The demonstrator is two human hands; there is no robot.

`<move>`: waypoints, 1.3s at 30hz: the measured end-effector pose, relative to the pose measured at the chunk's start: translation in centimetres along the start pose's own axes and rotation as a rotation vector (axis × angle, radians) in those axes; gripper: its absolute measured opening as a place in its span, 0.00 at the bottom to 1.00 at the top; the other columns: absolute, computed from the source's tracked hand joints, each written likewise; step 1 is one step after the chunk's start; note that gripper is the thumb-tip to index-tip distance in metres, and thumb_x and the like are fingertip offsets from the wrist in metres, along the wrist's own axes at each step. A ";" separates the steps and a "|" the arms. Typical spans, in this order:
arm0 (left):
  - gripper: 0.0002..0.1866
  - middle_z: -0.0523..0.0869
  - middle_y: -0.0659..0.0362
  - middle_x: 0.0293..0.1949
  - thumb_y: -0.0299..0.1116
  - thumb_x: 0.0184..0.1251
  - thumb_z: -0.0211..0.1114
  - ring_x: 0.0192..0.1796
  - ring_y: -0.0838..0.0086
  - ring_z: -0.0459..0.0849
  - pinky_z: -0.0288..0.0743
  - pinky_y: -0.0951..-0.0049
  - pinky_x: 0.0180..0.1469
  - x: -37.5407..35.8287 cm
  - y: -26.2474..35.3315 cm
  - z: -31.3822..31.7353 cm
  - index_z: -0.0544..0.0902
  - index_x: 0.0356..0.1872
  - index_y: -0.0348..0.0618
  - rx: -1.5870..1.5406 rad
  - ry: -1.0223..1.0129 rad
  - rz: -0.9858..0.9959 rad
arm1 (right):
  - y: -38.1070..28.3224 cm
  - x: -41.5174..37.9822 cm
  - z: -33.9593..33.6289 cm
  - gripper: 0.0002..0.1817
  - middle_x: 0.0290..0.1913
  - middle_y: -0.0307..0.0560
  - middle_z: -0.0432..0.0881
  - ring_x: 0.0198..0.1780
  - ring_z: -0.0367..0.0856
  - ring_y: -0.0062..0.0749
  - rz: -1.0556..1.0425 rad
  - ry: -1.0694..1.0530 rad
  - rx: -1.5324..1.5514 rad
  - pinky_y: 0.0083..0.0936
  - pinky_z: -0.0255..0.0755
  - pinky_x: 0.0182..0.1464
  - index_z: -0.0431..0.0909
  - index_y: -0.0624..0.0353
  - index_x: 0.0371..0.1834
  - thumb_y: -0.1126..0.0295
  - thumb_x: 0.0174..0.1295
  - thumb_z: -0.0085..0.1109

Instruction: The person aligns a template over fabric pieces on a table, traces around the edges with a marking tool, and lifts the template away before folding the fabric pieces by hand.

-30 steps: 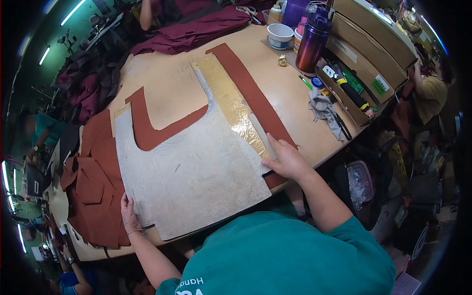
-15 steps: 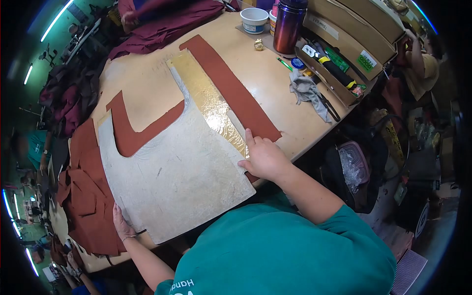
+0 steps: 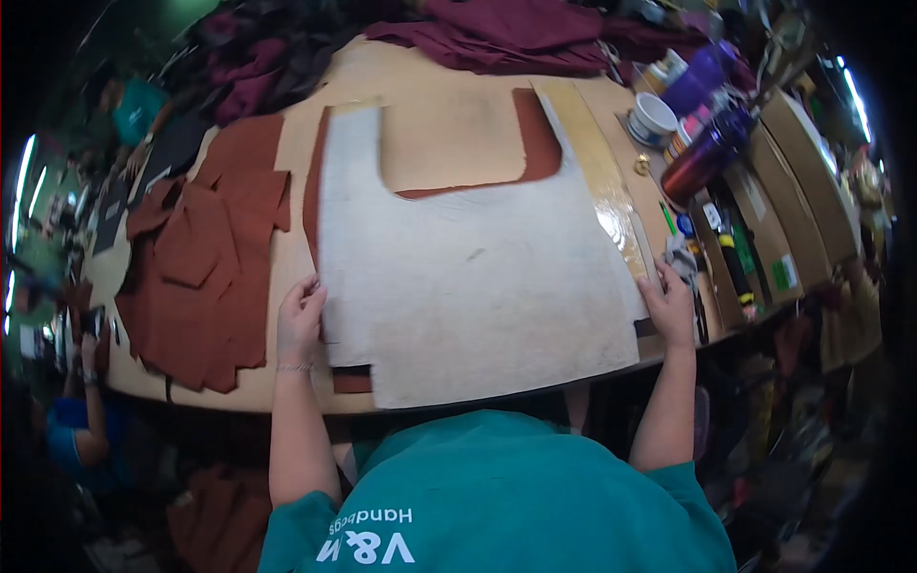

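A large pale grey-white pattern template (image 3: 478,296) with a U-shaped cutout lies flat on the table. Along its right side runs a shiny yellow taped strip (image 3: 611,205). Rust-brown fabric (image 3: 542,148) shows beneath it, inside the cutout and past the left edge. My left hand (image 3: 301,320) is closed at the template's left edge, thumb and fingers pinched together. At the right edge, my right hand (image 3: 671,306) is closed on the template's border, fingers curled. The undersides of both grips are hidden.
Rust-brown cut pieces (image 3: 196,258) are piled on the left. Maroon fabric (image 3: 497,33) lies at the back. A purple-red bottle (image 3: 705,158), a white tub (image 3: 652,119) and a cardboard box of tools (image 3: 774,210) stand at the right. Other people work at far left.
The view has turned, and the template now lies squarer to me. My right index finger no longer points along the strip; that hand now grips the edge. My left hand is farther up the left edge.
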State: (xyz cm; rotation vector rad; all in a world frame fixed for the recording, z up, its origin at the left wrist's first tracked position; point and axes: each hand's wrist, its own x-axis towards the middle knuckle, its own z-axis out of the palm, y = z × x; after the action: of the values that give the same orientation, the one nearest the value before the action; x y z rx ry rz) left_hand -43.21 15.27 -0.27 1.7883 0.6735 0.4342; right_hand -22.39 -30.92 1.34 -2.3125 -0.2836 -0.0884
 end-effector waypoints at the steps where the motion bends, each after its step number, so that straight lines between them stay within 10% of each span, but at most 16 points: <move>1: 0.27 0.74 0.48 0.49 0.35 0.57 0.60 0.51 0.63 0.72 0.64 0.70 0.55 0.5 -0.5 -0.1 0.66 0.55 0.29 0.362 0.097 0.058 | 1.1 0.4 -0.2 0.21 0.41 0.57 0.76 0.42 0.77 0.40 -0.073 -0.009 -0.177 0.28 0.70 0.43 0.73 0.66 0.47 0.68 0.50 0.61; 5: 0.35 0.72 0.41 0.49 0.43 0.48 0.68 0.51 0.51 0.72 0.67 0.66 0.52 1.3 -1.7 -0.9 0.67 0.52 0.26 0.945 0.277 0.054 | 2.3 0.7 0.4 0.21 0.33 0.52 0.74 0.36 0.74 0.40 -0.178 0.096 -0.464 0.31 0.70 0.37 0.74 0.64 0.46 0.66 0.49 0.61; 10: 0.30 0.78 0.42 0.37 0.44 0.44 0.71 0.42 0.50 0.78 0.73 0.60 0.42 1.0 0.4 0.4 0.72 0.41 0.29 0.735 0.275 0.020 | -3.5 1.7 3.9 0.20 0.24 0.51 0.74 0.30 0.73 0.38 0.093 0.153 -0.224 0.30 0.68 0.34 0.73 0.62 0.46 0.64 0.51 0.60; 14: 0.27 0.81 0.46 0.27 0.44 0.44 0.71 0.35 0.52 0.80 0.74 0.60 0.38 1.2 -0.4 0.6 0.71 0.38 0.33 0.756 0.182 -0.073 | -2.6 1.8 10.7 0.13 0.21 0.52 0.75 0.29 0.74 0.43 -0.371 0.190 -0.425 0.36 0.67 0.35 0.74 0.60 0.41 0.66 0.55 0.56; 19: 0.29 0.78 0.42 0.37 0.42 0.45 0.71 0.37 0.47 0.78 0.74 0.60 0.40 0.1 0.2 1.1 0.68 0.41 0.33 1.033 0.466 0.208 | -3.7 1.6 10.5 0.11 0.22 0.50 0.74 0.26 0.73 0.41 -0.197 0.078 -0.309 0.35 0.67 0.31 0.75 0.60 0.37 0.66 0.56 0.54; 23: 0.27 0.79 0.40 0.32 0.41 0.46 0.71 0.37 0.45 0.79 0.74 0.59 0.40 0.9 0.9 0.6 0.68 0.37 0.30 0.670 0.199 -0.142 | -3.5 1.6 10.5 0.11 0.20 0.48 0.72 0.24 0.72 0.35 -0.170 0.087 -0.269 0.29 0.67 0.29 0.75 0.59 0.39 0.66 0.55 0.56; 27: 0.17 0.80 0.42 0.29 0.40 0.50 0.62 0.35 0.52 0.79 0.72 0.61 0.38 2.5 0.2 0.8 0.77 0.28 0.31 0.445 -0.063 0.012 | -2.3 2.1 10.6 0.12 0.21 0.44 0.71 0.23 0.69 0.30 -0.120 0.103 -0.247 0.27 0.65 0.28 0.76 0.59 0.40 0.66 0.55 0.56; 29: 0.14 0.81 0.51 0.30 0.36 0.52 0.62 0.35 0.74 0.78 0.71 0.71 0.37 2.8 1.0 1.3 0.78 0.33 0.33 0.222 -0.003 0.125 | -1.2 2.6 10.6 0.12 0.21 0.42 0.70 0.23 0.67 0.26 -0.161 0.110 -0.233 0.23 0.64 0.27 0.75 0.60 0.40 0.66 0.56 0.56; 31: 0.14 0.81 0.58 0.40 0.27 0.58 0.58 0.42 0.75 0.79 0.72 0.75 0.48 2.5 2.3 1.0 0.76 0.45 0.34 -0.901 -0.136 0.047 | 0.1 3.2 10.5 0.12 0.22 0.40 0.70 0.24 0.66 0.22 -0.215 0.123 -0.226 0.20 0.63 0.27 0.75 0.62 0.40 0.66 0.57 0.56; 34: 0.10 0.81 0.61 0.39 0.28 0.57 0.60 0.40 0.80 0.78 0.70 0.80 0.46 -0.5 6.2 -2.0 0.78 0.40 0.38 -1.251 -0.258 0.156 | 1.7 4.0 10.8 0.13 0.23 0.41 0.71 0.25 0.66 0.23 -0.298 0.158 -0.056 0.21 0.64 0.29 0.75 0.63 0.40 0.65 0.58 0.54; 36: 0.11 0.81 0.58 0.37 0.29 0.63 0.52 0.41 0.77 0.78 0.70 0.76 0.47 -0.6 4.0 -5.4 0.77 0.44 0.37 -0.629 0.473 0.726 | 0.6 3.8 10.7 0.12 0.22 0.42 0.70 0.25 0.66 0.25 -0.240 0.103 -0.197 0.23 0.64 0.29 0.75 0.63 0.39 0.65 0.58 0.54; 39: 0.13 0.80 0.57 0.40 0.32 0.63 0.52 0.44 0.75 0.76 0.69 0.74 0.48 -3.7 3.3 -15.0 0.75 0.46 0.38 -1.080 0.593 0.658 | -0.4 3.4 10.3 0.12 0.21 0.42 0.70 0.24 0.66 0.26 -0.257 0.106 -0.308 0.23 0.64 0.28 0.76 0.62 0.38 0.65 0.58 0.53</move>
State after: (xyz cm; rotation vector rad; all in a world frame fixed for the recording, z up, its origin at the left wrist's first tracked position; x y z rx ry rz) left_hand -54.23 23.27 7.69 0.7653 0.1118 1.4839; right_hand -19.46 -22.59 -4.98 -2.5518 -0.5448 -0.4075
